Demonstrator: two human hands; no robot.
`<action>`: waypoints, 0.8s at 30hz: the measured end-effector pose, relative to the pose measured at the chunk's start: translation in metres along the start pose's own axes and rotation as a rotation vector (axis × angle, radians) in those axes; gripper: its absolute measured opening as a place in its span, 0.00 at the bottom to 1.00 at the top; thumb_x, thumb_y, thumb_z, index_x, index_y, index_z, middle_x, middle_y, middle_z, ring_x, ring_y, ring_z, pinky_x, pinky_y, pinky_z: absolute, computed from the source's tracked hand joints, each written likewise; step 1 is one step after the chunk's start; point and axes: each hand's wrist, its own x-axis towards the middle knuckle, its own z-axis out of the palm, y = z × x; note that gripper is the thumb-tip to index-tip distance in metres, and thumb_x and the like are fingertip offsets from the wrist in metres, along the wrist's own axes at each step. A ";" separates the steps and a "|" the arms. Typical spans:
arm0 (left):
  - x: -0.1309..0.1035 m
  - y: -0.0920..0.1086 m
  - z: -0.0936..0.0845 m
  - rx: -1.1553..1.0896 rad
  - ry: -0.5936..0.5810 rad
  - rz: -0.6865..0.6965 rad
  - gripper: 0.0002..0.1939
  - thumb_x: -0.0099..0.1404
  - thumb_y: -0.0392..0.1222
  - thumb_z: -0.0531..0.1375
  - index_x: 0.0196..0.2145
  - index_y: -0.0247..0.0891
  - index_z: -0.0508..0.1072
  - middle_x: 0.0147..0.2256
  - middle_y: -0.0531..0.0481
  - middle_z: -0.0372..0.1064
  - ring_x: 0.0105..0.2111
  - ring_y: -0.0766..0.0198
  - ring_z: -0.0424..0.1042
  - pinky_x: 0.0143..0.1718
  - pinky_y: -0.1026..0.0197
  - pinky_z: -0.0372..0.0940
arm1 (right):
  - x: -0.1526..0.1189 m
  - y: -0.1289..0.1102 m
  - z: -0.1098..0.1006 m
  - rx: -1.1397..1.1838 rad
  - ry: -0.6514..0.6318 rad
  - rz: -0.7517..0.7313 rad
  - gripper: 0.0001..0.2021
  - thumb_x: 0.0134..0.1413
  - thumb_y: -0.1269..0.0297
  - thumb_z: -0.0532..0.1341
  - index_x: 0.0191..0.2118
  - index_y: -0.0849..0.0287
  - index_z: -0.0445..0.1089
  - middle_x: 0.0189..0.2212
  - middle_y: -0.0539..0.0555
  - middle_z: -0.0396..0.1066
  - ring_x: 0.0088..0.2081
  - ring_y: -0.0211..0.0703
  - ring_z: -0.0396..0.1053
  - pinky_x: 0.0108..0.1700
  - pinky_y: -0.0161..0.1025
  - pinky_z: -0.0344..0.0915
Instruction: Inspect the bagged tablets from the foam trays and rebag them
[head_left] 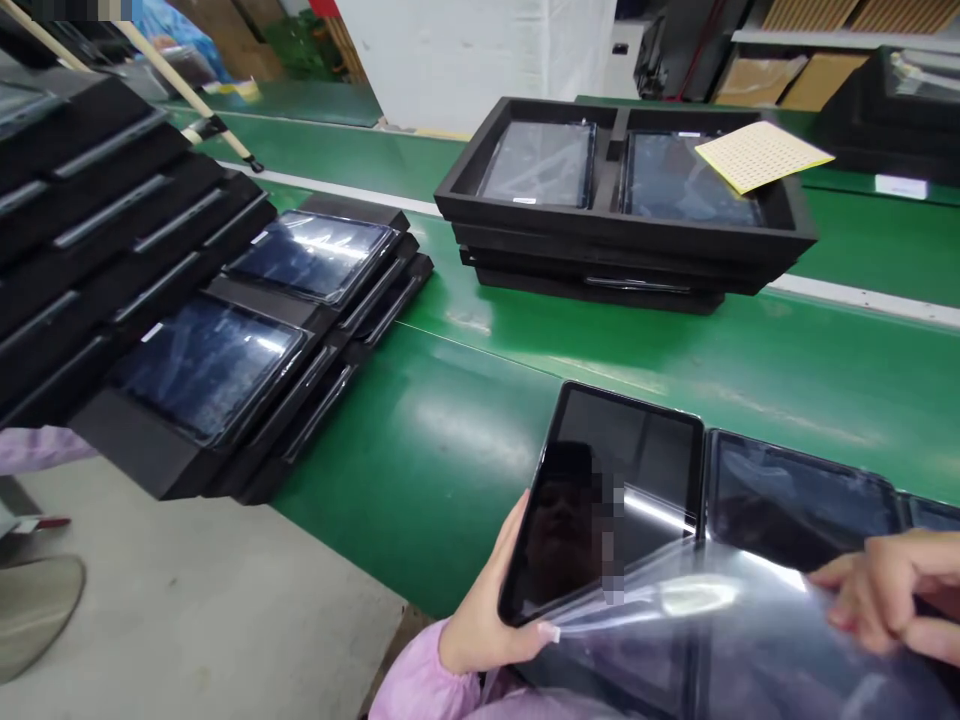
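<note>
Pinching the clear film [750, 610] between thumb and fingers, the right hand [889, 590] holds it out over the row at lower right. Left hand [487, 620] grips the dark tablet [630, 480] by its lower left edge, thumb at the near corner. Tablet lies screen up on the green desk [405, 480], near edge; film stretches across its lower part, contact there unclear. Second tablet [795, 490] sits just beside it, to the right. Leftward, black trays [131, 430] stacked, tablets in the top one. Farther: another tray stack [622, 235], two tablets on top, yellow-edged sticker sheet [761, 160] overlapping the right one. White panel [480, 50] behind.
</note>
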 end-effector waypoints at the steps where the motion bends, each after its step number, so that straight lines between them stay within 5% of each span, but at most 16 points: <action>1: -0.001 -0.002 0.000 0.004 -0.004 0.013 0.52 0.55 0.46 0.70 0.71 0.46 0.48 0.72 0.45 0.40 0.71 0.39 0.38 0.71 0.43 0.37 | 0.005 0.001 -0.005 -0.001 -0.141 0.079 0.19 0.06 0.71 0.78 0.08 0.48 0.68 0.12 0.61 0.68 0.21 0.61 0.73 0.34 0.61 0.75; 3: -0.002 -0.004 0.001 0.004 -0.007 0.033 0.52 0.56 0.48 0.70 0.71 0.48 0.47 0.73 0.46 0.39 0.71 0.39 0.38 0.71 0.43 0.38 | 0.012 -0.004 -0.007 -0.091 -0.558 0.148 0.13 0.19 0.62 0.78 0.12 0.50 0.73 0.15 0.64 0.71 0.24 0.60 0.75 0.44 0.63 0.72; 4: -0.003 -0.005 0.001 -0.002 -0.008 0.037 0.52 0.57 0.50 0.70 0.71 0.49 0.46 0.73 0.46 0.38 0.71 0.39 0.38 0.71 0.43 0.38 | 0.014 -0.008 -0.005 -0.140 -0.665 0.145 0.12 0.26 0.57 0.77 0.14 0.51 0.75 0.17 0.64 0.73 0.26 0.58 0.75 0.46 0.63 0.71; 7: -0.003 -0.005 0.001 -0.004 0.004 0.033 0.52 0.57 0.53 0.69 0.71 0.48 0.45 0.73 0.45 0.38 0.71 0.38 0.40 0.71 0.42 0.41 | 0.014 -0.021 0.001 -0.202 -0.817 0.128 0.17 0.38 0.45 0.73 0.20 0.54 0.77 0.22 0.64 0.76 0.31 0.55 0.77 0.48 0.58 0.71; 11: 0.000 -0.001 0.000 0.066 0.030 0.055 0.52 0.56 0.52 0.69 0.71 0.46 0.48 0.72 0.41 0.44 0.70 0.36 0.44 0.69 0.37 0.46 | 0.013 -0.024 0.003 -0.231 -0.936 0.035 0.19 0.47 0.42 0.69 0.25 0.54 0.72 0.27 0.62 0.78 0.35 0.55 0.78 0.46 0.55 0.72; 15: 0.000 0.001 -0.007 0.140 0.028 0.055 0.49 0.56 0.51 0.70 0.70 0.47 0.52 0.70 0.41 0.49 0.69 0.37 0.48 0.68 0.36 0.49 | 0.008 -0.025 0.007 -0.287 -0.989 -0.113 0.15 0.58 0.49 0.63 0.31 0.57 0.70 0.32 0.61 0.79 0.37 0.49 0.79 0.45 0.48 0.73; 19: 0.000 0.002 -0.018 0.084 0.063 -0.017 0.44 0.56 0.55 0.69 0.66 0.43 0.61 0.68 0.40 0.55 0.67 0.38 0.53 0.67 0.38 0.52 | -0.003 -0.041 0.017 -0.311 -0.994 -0.312 0.08 0.58 0.62 0.62 0.39 0.62 0.72 0.33 0.60 0.80 0.35 0.43 0.80 0.41 0.41 0.74; 24: 0.014 0.009 -0.022 -0.007 0.223 -0.158 0.35 0.56 0.56 0.68 0.59 0.41 0.72 0.62 0.42 0.66 0.64 0.43 0.62 0.65 0.45 0.58 | 0.002 -0.077 0.042 -0.306 -0.767 -0.618 0.09 0.57 0.64 0.64 0.40 0.63 0.76 0.35 0.56 0.82 0.38 0.39 0.80 0.45 0.36 0.74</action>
